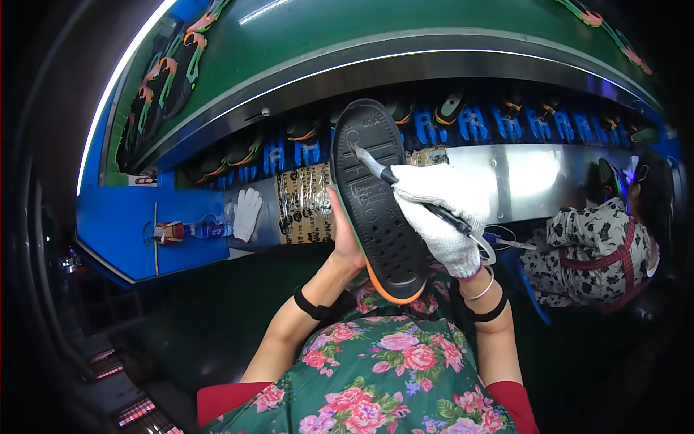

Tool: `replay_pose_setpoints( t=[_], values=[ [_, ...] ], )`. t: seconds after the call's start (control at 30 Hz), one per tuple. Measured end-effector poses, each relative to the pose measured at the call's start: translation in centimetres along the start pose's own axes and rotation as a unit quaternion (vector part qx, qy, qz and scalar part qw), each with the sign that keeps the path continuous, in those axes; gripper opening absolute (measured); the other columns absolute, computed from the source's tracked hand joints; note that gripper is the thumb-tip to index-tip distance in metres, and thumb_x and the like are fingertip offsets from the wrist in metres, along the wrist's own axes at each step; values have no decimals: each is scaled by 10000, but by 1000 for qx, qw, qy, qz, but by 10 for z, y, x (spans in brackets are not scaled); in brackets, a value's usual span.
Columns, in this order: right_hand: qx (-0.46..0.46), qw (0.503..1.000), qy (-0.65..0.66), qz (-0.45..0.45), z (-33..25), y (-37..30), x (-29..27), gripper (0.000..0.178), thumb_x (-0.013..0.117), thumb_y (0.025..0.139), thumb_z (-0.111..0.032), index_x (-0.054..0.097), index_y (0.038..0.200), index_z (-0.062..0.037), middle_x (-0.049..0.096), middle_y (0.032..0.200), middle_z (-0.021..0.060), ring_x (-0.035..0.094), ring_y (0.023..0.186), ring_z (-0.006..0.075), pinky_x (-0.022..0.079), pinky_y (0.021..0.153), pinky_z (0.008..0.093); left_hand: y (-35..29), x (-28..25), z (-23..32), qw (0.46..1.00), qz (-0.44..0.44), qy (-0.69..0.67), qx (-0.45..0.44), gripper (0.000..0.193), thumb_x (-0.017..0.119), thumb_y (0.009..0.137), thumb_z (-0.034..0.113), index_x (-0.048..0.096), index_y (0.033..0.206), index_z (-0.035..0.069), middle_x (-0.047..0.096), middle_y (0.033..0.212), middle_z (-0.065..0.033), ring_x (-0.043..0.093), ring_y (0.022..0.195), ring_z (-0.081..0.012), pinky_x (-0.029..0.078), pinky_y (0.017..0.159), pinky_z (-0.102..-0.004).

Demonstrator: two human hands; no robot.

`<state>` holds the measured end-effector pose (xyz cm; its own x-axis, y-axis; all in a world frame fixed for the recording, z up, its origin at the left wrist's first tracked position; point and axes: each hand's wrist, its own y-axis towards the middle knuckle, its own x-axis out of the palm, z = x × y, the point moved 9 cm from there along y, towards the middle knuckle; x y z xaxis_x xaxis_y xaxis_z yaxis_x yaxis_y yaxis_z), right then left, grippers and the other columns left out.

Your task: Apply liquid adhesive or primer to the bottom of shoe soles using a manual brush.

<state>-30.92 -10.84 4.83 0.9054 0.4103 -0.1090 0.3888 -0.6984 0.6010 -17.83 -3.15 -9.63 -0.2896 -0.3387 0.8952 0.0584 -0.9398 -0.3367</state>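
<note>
A black shoe sole [370,192] with an orange rim at its heel end stands lengthwise before me, its patterned, pitted face toward me. My bare left hand [348,239] grips it along the left edge, the thumb up and the other fingers hidden behind. In a white knit glove, my right hand [442,210] is closed around a brush [374,165] with a dark handle and a thin clear tube running from it. The bristles touch the sole's upper part, or hover just above it; I cannot tell which.
Behind the sole runs a metal ledge [470,156], partly taped brown, below a row of blue holders [473,124] with soles. A green conveyor belt [405,18] carries shoe parts. On the left blue table [116,217] lies a white glove [247,214]. A co-worker [600,249] sits at right.
</note>
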Motion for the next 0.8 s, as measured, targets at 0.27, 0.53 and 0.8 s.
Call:
replay_pose_setpoints(
  t=[0.27, 0.53, 0.8],
  values=[
    [-130, 969, -202, -52, -39, 24, 7, 433, 728, 856, -4, 723, 1288, -34, 731, 1300, 134, 710, 1142, 312, 543, 1001, 411, -5, 32, -12, 976, 0, 213, 39, 1109, 180, 896, 934, 356, 1619, 113, 499, 1572, -112, 515, 1416, -293, 442, 1174, -466],
    [-96, 987, -63, -109, -41, 15, 19, 413, 773, 799, -64, 766, 1212, -69, 757, 1206, 149, 731, 1053, 331, 571, 930, 425, -1, 34, -18, 971, -222, -86, -7, 1156, 206, 854, 980, 443, 1558, 95, 583, 1467, -134, 565, 1359, -299, 449, 1159, -489],
    [-48, 982, -149, -104, -4, -8, 26, 440, 761, 902, -136, 694, 1325, -36, 729, 1274, 138, 690, 1185, 347, 505, 1079, 441, 12, 9, -22, 957, -166, -229, -57, 1191, 226, 819, 1005, 448, 1550, 92, 569, 1483, -144, 575, 1343, -321, 457, 1152, -490]
  ],
)
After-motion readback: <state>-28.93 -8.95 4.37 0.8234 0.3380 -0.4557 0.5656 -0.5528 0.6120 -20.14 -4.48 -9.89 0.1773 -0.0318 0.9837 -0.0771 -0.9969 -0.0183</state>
